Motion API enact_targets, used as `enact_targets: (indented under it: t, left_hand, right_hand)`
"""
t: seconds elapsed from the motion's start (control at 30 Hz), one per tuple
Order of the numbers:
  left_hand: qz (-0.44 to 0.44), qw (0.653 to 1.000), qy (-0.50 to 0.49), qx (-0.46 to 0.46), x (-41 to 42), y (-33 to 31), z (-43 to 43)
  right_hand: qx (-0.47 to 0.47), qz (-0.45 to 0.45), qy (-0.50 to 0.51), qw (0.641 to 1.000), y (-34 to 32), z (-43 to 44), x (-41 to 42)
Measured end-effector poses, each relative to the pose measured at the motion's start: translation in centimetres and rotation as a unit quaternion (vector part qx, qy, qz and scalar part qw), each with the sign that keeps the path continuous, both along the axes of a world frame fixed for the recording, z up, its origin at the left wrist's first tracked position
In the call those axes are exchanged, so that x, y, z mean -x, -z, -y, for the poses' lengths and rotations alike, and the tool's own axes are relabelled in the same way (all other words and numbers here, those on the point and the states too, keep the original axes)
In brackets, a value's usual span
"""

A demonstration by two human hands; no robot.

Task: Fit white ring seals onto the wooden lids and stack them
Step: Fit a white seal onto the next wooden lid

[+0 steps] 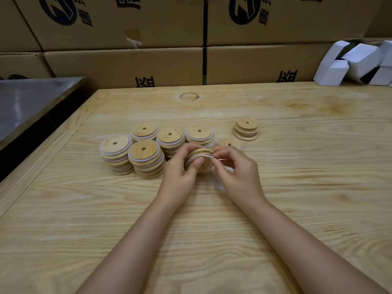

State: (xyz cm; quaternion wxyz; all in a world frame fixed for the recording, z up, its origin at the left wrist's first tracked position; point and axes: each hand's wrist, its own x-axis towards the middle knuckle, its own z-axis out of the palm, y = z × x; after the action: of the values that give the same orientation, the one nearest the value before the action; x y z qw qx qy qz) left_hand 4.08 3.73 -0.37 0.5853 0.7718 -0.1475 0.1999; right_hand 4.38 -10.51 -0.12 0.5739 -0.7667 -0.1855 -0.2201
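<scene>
My left hand [180,172] grips a round wooden lid [201,155] held on edge above the wooden table [212,219]. My right hand [237,170] pinches a white ring seal [213,158] against the lid's right rim. Behind my hands stand several stacks of lids with white seals [146,158], each lid with a small centre hole. A short stack of lids without visible seals [246,128] stands apart at the right. Another lid [229,143] lies just behind my right hand. Something white and blurred [220,184] lies on the table under my right hand.
Large brown cardboard boxes [127,60] line the far edge of the table. Small white cartons [356,62] are piled at the back right. A grey metal surface [31,102] adjoins the table at the left.
</scene>
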Motion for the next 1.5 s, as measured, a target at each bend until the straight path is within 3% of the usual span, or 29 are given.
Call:
enact_targets:
  t: [0.3, 0.6, 0.9, 1.13, 1.5]
  left_hand:
    - [0.04, 0.998, -0.038, -0.042, 0.1, -0.1, 0.0]
    - [0.006, 1.0, -0.021, -0.011, 0.1, 0.0, -0.1]
    - [-0.028, 0.999, -0.003, 0.024, 0.1, 0.3, -0.1]
    - [-0.031, 0.999, -0.02, -0.022, -0.1, 0.4, 0.0]
    - [-0.018, 0.999, -0.028, -0.01, -0.1, 0.2, -0.1]
  right_hand:
    - [-0.087, -0.055, -0.023, 0.994, -0.2, -0.2, -0.2]
    - [-0.068, -0.064, -0.053, 0.994, -0.4, 0.7, -0.4]
    - [-0.046, -0.047, -0.006, 0.998, -0.4, 0.6, -0.2]
    - [-0.042, -0.051, 0.019, 0.998, -0.2, 0.7, -0.3]
    - [-0.132, -0.118, -0.02, 0.984, -0.5, 0.3, -0.4]
